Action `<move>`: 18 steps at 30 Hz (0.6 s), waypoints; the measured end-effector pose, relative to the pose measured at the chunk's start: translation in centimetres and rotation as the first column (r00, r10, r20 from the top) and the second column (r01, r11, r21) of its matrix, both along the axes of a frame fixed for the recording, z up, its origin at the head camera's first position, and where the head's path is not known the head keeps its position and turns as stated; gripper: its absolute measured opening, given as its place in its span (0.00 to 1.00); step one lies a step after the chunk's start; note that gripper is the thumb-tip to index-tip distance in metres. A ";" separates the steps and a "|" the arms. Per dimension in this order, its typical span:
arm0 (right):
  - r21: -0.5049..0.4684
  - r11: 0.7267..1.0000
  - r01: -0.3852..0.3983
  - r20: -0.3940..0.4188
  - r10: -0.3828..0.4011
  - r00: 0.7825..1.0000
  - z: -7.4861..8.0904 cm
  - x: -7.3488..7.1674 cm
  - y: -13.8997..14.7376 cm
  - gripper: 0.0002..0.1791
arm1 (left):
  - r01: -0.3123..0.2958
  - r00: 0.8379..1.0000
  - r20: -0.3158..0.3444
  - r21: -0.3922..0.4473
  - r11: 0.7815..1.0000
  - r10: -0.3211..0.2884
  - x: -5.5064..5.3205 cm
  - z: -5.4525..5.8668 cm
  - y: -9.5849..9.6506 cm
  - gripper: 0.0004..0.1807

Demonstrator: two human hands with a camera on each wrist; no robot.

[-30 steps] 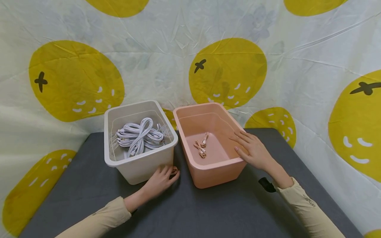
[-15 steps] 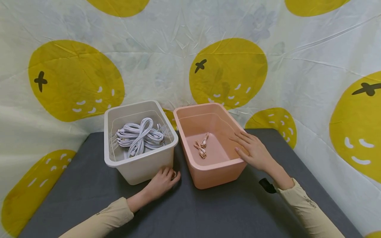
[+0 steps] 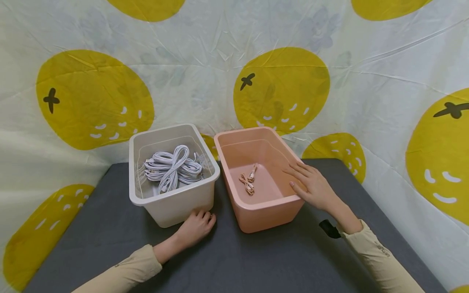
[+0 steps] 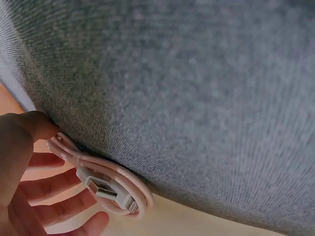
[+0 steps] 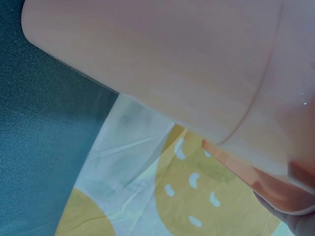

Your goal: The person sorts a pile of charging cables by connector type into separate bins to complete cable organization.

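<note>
In the left wrist view, a coiled pink USB charging cable [image 4: 123, 179] has one end of its loop between the thumb and forefinger of my left hand [image 3: 196, 228]. Its metal plugs face the camera. From the head view the hand hides nearly all of this cable, beside the lower front of the off-white bin [image 3: 179, 211]. My right hand [image 3: 313, 185] rests on the right rim of the pink bin [image 3: 265, 215], fingers extended over its inner side. Two small bundled pink cables [image 3: 249, 184] lie on that bin's floor. Bundled white cables [image 3: 174, 169] are heaped inside the off-white bin.
Both bins stand side by side on a dark grey cloth-covered table [image 3: 234, 260], a narrow gap between them. A pale curtain [image 3: 194, 81] printed with yellow fruit hangs behind and at the sides. A black device [image 3: 329, 228] sits under the right wrist.
My left hand has drawn slightly left, and the pink coil that showed between thumb and fingers is now mostly covered in the head view. The right hand has stayed on the rim.
</note>
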State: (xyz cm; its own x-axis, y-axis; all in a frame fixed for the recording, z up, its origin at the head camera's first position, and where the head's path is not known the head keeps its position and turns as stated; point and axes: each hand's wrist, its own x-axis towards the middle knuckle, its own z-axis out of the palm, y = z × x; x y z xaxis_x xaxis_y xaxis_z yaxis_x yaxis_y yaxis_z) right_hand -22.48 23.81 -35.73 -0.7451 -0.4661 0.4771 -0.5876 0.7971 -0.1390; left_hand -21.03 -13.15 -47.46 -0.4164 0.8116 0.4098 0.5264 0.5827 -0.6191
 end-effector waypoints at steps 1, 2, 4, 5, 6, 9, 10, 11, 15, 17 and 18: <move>0.001 1.000 0.002 0.000 -0.002 1.000 0.0 0.0 0.0 0.23 | 0.003 1.000 -0.005 0.000 1.000 -0.003 0.0 0.1 0.0 0.15; 0.002 1.000 0.003 0.001 -0.003 1.000 0.0 0.0 0.0 0.23 | 0.008 1.000 -0.008 0.000 1.000 -0.008 0.1 0.1 -0.1 0.15; 0.003 1.000 0.004 0.002 -0.004 1.000 0.0 0.0 0.0 0.23 | 0.017 1.000 -0.014 -0.004 1.000 -0.017 0.2 0.2 -0.1 0.15; 0.002 1.000 0.003 0.001 -0.003 1.000 0.0 0.0 0.0 0.23 | 0.021 1.000 -0.016 -0.008 1.000 -0.021 0.2 0.2 -0.1 0.15; 0.001 1.000 0.003 0.001 -0.003 1.000 0.0 0.0 0.0 0.23 | 0.024 1.000 -0.018 -0.012 1.000 -0.024 0.3 0.2 -0.1 0.15; -0.002 1.000 0.001 0.001 -0.001 1.000 0.0 0.0 0.0 0.23 | 0.029 0.999 -0.015 -0.029 0.999 -0.030 0.4 0.3 -0.1 0.16; -0.002 1.000 0.001 0.000 -0.001 1.000 0.0 0.0 0.0 0.23 | 0.031 0.999 -0.010 -0.033 0.999 -0.031 0.4 0.3 -0.1 0.16; -0.003 1.000 0.000 0.000 0.000 1.000 0.0 -0.1 0.0 0.23 | 0.033 0.999 -0.007 -0.032 0.999 -0.034 0.5 0.3 -0.1 0.16; -0.004 1.000 -0.004 0.000 0.004 1.000 0.0 -0.1 0.0 0.23 | 0.044 0.999 0.010 -0.026 0.999 -0.043 0.5 0.3 -0.1 0.16; -0.005 1.000 -0.002 0.003 0.002 1.000 0.0 -0.1 0.0 0.24 | 0.047 0.999 0.021 -0.021 0.999 -0.047 0.5 0.4 -0.1 0.15; -0.004 1.000 -0.001 0.004 0.001 1.000 0.0 -0.1 0.0 0.24 | 0.046 0.999 0.026 -0.021 0.999 -0.045 0.5 0.4 -0.1 0.15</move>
